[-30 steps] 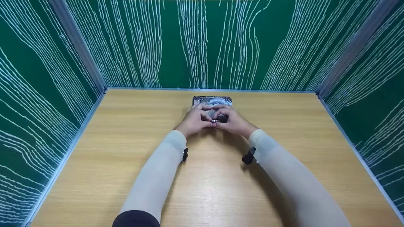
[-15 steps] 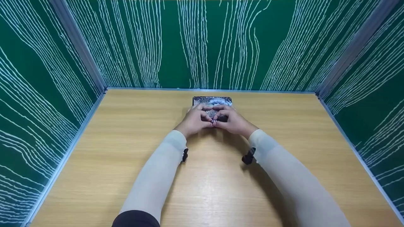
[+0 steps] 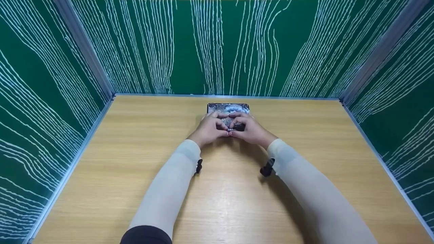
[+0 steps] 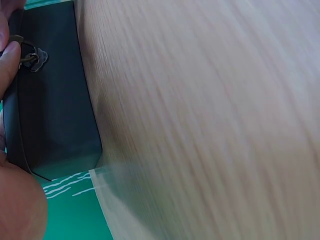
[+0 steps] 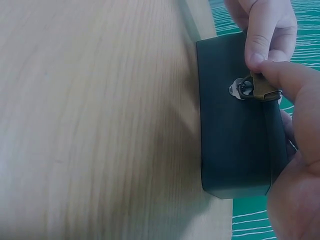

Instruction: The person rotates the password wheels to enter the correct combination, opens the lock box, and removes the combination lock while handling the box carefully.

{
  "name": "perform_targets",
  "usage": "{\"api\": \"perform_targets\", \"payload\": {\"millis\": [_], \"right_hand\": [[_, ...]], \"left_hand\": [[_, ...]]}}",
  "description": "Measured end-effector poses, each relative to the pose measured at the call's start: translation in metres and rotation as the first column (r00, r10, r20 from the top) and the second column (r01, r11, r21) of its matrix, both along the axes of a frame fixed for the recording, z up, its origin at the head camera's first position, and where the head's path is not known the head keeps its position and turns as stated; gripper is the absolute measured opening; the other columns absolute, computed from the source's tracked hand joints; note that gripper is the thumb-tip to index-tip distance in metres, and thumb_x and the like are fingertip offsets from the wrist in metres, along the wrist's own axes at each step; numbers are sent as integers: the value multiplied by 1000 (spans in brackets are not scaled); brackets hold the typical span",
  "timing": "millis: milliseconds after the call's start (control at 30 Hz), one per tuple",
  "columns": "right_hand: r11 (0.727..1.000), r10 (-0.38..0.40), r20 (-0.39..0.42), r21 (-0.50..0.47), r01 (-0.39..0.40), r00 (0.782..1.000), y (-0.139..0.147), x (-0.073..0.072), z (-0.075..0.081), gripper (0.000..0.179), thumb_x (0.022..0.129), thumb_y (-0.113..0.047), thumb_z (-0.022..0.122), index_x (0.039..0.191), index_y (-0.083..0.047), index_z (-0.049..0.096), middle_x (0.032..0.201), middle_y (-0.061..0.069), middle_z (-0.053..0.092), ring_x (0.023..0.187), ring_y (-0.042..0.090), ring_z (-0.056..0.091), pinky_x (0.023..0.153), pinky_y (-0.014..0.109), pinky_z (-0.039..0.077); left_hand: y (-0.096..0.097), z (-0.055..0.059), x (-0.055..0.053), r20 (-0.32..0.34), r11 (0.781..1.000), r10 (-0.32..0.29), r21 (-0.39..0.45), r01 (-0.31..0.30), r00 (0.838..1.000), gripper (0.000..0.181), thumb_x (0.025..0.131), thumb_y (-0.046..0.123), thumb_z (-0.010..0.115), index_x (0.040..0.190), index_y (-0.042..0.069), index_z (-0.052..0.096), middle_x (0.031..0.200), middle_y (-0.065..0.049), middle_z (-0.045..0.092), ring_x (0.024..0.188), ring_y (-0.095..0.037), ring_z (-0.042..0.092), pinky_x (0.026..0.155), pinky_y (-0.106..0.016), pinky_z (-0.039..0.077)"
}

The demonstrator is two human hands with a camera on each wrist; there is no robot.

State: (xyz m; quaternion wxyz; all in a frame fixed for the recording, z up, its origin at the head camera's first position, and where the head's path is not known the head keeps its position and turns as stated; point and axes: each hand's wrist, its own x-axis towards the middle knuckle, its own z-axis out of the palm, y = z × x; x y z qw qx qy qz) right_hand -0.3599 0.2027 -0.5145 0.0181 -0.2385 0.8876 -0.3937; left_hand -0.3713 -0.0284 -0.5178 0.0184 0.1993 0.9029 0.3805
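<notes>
A small dark box (image 5: 232, 150) with a patterned lid (image 3: 237, 108) stands on the table. On its front are a brass-coloured clasp (image 5: 264, 90) and a small metal plate (image 4: 42, 60) with a ring. My left hand (image 3: 208, 129) and right hand (image 3: 253, 131) meet at the front of the box, thumbs toward me and other fingers over the lid. In the right wrist view, both thumbs lie on the clasp and pinch it with the curled index fingers. My hands hide part of the lid and front.
The box sits toward the back of the wooden table (image 3: 223, 189). Green walls (image 3: 183, 47) with white wavy lines rise at the back and both sides, with grey metal posts (image 3: 90, 51) in the corners. A small black device (image 3: 267, 168) is on the right wrist.
The thumbs and index fingertips shift very slightly at the clasp. The arms and the box stay in place.
</notes>
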Motion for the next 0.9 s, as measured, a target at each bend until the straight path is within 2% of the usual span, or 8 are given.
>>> {"api": "perform_targets", "payload": {"millis": [333, 467, 733, 900], "right_hand": [[1000, 18, -27, 21, -17, 999, 0, 0, -1, 7, 104, -18, 84, 106, -12, 80, 169, 13, 57, 162, 44, 45, 141, 63, 25], [1000, 21, -36, 14, -20, 999, 0, 0, -1, 8, 103, -18, 85, 106, -11, 80, 168, 13, 58, 162, 44, 45, 141, 63, 25], [1000, 14, -6, -4, -14, 1000, 3, -3, -3, 22, 96, -12, 89, 113, -11, 75, 168, 11, 59, 160, 42, 47, 138, 61, 35], [1000, 18, -8, -2, -18, 1000, 3, -3, -2, 19, 97, -11, 88, 111, -12, 75, 169, 12, 58, 162, 43, 46, 139, 62, 32]], "left_hand": [[-1, -1, 1, -10, 1000, -27, 0, 27, 1000, 10, 95, 27, 94, 97, 17, 89, 164, 5, 61, 166, -31, 39, 143, -52, 20], [-2, -1, 0, -5, 1000, -25, 3, 25, 1000, 11, 95, 27, 93, 97, 18, 89, 163, 6, 61, 165, -30, 40, 144, -52, 20], [-2, 0, 2, -1, 1000, -15, 8, 15, 1000, 13, 92, 29, 96, 98, 20, 89, 166, 6, 60, 167, -32, 38, 144, -54, 17], [-1, 1, 2, 8, 1000, -10, 19, 10, 1000, 12, 92, 27, 95, 98, 19, 88, 166, 7, 60, 169, -32, 36, 145, -55, 15]]}}
